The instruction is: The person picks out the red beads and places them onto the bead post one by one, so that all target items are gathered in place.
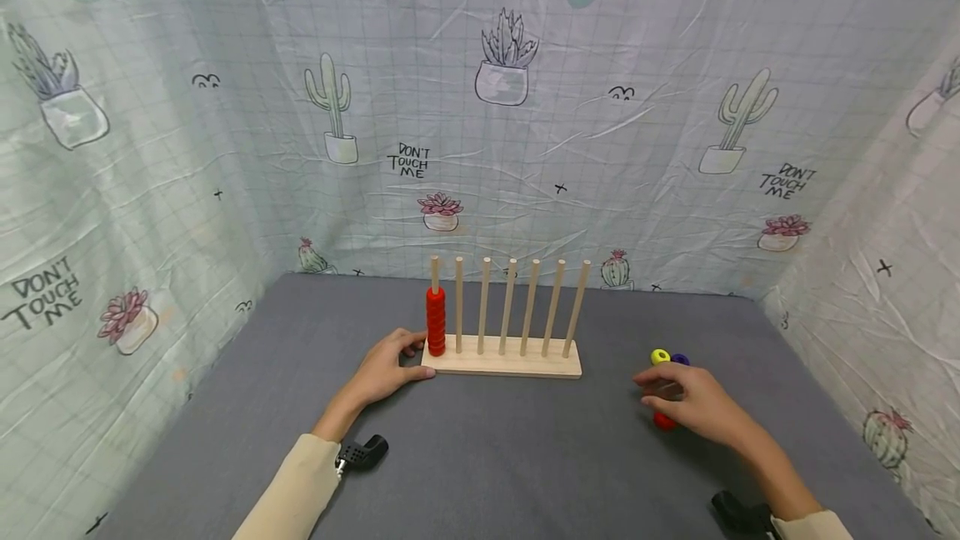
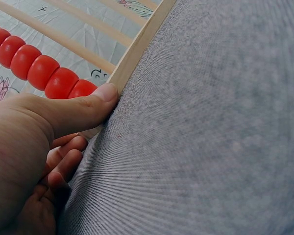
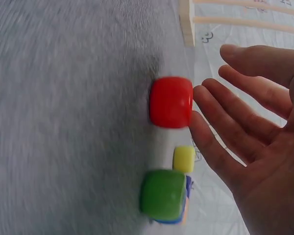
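Note:
A wooden bead rack (image 1: 504, 365) with several upright pegs stands on the table, a column of red beads (image 1: 436, 323) stacked on its leftmost peg. My left hand (image 1: 384, 372) holds the left end of the rack's base, thumb on the front edge and fingers behind. To the right of the rack, my right hand (image 1: 701, 402) hovers over loose beads, its fingers spread and nothing in its grasp. A red bead (image 3: 171, 102) lies right by its fingertips. Nearby are a yellow bead (image 1: 660, 356), a dark blue bead (image 1: 680, 359) and a green bead (image 3: 164, 195), which the hand hides in the head view.
Grey cloth (image 1: 495, 457) covers the table. Around its back and sides hang pale curtains (image 1: 450, 132) printed with cacti. The other pegs (image 1: 508, 307) of the rack are bare. Each wrist carries a black camera mount (image 1: 365, 452).

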Demonstrator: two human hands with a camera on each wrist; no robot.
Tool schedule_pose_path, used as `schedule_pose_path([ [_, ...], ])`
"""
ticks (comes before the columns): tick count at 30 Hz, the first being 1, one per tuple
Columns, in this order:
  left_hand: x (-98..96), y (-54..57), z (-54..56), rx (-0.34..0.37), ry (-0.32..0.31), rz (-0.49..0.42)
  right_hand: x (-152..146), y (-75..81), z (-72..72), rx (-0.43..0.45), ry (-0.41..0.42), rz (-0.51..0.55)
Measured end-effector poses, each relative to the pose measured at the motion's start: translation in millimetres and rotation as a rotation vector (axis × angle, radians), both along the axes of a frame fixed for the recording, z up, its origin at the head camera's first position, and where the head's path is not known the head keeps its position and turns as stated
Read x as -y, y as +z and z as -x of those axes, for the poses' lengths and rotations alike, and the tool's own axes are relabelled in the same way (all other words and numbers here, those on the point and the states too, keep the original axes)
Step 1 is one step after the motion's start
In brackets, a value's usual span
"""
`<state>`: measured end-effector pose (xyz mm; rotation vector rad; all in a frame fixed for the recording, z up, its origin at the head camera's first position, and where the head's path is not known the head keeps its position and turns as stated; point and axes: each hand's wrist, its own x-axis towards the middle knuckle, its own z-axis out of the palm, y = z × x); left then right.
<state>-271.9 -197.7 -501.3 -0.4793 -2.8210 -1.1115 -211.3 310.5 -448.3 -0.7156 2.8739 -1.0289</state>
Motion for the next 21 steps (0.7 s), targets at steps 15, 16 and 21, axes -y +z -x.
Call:
schedule_pose_path([
  [15, 0.1, 0.2, -0.3, 0.010, -0.002, -0.009, -19, 12.3, -8.9, 0.006, 0.066, -0.144],
  [16, 0.2, 0.2, -0.4, 0.009, -0.001, -0.009, -20, 12.7, -9.1, 0.005, 0.070, -0.147],
  [21, 0.1, -0.2, 0.1, 0.002, 0.002, -0.013, -24, 13.1, -9.1, 0.010, 0.110, -0.139],
])
